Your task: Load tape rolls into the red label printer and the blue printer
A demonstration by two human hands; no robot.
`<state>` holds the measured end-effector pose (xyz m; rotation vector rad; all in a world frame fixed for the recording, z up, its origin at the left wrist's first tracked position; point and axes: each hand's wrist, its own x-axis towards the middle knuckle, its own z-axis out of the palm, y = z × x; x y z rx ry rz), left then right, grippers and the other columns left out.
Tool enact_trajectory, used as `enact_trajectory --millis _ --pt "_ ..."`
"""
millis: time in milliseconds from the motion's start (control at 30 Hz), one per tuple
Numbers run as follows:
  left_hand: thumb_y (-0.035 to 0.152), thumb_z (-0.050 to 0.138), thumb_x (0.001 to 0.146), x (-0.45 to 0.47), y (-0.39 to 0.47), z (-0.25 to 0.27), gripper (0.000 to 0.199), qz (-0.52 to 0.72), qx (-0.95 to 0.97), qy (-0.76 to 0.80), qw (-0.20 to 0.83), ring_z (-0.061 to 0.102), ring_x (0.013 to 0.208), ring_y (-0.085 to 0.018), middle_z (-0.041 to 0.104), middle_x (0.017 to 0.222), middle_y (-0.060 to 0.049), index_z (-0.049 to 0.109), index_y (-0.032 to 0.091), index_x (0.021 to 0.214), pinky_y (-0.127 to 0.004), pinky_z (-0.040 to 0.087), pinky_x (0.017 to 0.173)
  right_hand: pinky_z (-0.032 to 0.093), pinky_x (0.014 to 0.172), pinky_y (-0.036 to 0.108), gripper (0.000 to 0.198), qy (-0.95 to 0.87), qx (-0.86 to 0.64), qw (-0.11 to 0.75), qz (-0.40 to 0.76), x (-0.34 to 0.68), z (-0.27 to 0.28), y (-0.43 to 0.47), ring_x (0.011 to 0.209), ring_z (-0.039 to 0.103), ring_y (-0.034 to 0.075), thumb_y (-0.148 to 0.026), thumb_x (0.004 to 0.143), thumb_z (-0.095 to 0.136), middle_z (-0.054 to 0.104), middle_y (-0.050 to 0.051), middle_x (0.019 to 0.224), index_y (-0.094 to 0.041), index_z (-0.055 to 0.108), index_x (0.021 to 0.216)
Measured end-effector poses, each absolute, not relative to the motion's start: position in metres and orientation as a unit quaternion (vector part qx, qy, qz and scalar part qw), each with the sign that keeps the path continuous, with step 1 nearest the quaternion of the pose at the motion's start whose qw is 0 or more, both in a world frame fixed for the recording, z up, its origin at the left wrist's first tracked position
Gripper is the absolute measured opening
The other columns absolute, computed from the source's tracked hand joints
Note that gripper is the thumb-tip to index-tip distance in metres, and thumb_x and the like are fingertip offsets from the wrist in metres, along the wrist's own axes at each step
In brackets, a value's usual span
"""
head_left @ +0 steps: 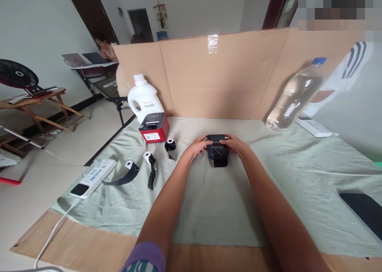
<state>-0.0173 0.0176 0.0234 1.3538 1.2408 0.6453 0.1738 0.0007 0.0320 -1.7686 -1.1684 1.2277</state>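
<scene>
Black label printer [217,154] sits mid-table on pale green cloth [209,200], both hands on it. Left hand [199,144] grips left side, right hand [235,143] grips right side — fingers curled over top edge, clamped on casing. Looks like rigid plastic box, compact, probably light; smooth shell may slip, so hold by flat sides, clear of lid. Nearby to left — red label printer [154,128], three label rolls [149,158], white power strip [94,178]. Water bottle [294,96] well apart at right.
</scene>
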Motion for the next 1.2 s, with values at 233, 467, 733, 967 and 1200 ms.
enact_trajectory --millis 233,467,733,967,1200 --pt "0.037 0.069 0.081 -0.021 0.018 0.022 0.075 0.272 0.551 0.51 0.602 0.044 0.045 -0.008 0.049 0.063 0.006 0.043 0.024 0.15 -0.021 0.014 0.042 0.043 0.08 0.032 0.061 -0.454 -0.661 0.348 0.485 0.177 0.032 -0.004 0.111 0.059 0.026 -0.032 0.076 0.069 0.064 0.01 0.13 -0.022 0.056 0.135" --pt "0.042 0.072 0.08 -0.023 0.021 0.019 0.076 0.27 0.542 0.516 0.605 0.04 0.044 -0.007 0.047 0.06 0.007 0.045 0.027 0.148 -0.02 0.015 0.041 0.044 0.079 0.03 0.06 -0.458 -0.661 0.342 0.486 0.177 0.031 -0.005 0.116 0.058 0.025 -0.034 0.08 0.066 0.063 0.009 0.134 -0.022 0.054 0.137" --pt "0.043 0.067 0.085 -0.021 0.021 0.019 0.072 0.253 0.55 0.513 0.609 0.043 0.042 -0.008 0.051 0.06 0.006 0.043 0.025 0.149 -0.02 0.017 0.04 0.047 0.078 0.029 0.059 -0.462 -0.674 0.337 0.467 0.175 0.038 -0.008 0.115 0.06 0.025 -0.037 0.083 0.064 0.063 0.011 0.132 -0.019 0.053 0.138" --pt "0.057 0.06 0.088 -0.018 0.022 0.013 0.07 0.246 0.558 0.538 0.582 0.049 0.04 -0.01 0.054 0.055 0.004 0.047 0.019 0.145 -0.019 0.02 0.039 0.045 0.095 0.041 0.097 -0.561 -0.737 0.245 0.287 0.137 0.041 -0.027 0.123 0.053 0.04 -0.051 0.062 0.082 0.057 0.02 0.134 -0.017 0.044 0.144" --pt "0.062 0.048 0.089 -0.013 0.02 0.001 0.06 0.324 0.545 0.542 0.552 0.046 0.039 -0.012 0.058 0.056 0.0 0.063 0.012 0.118 -0.021 0.022 0.039 0.046 0.09 0.051 0.105 -0.582 -0.758 0.201 0.217 0.126 0.05 -0.04 0.118 0.053 0.046 -0.051 0.063 0.08 0.053 0.025 0.133 -0.019 0.033 0.151"
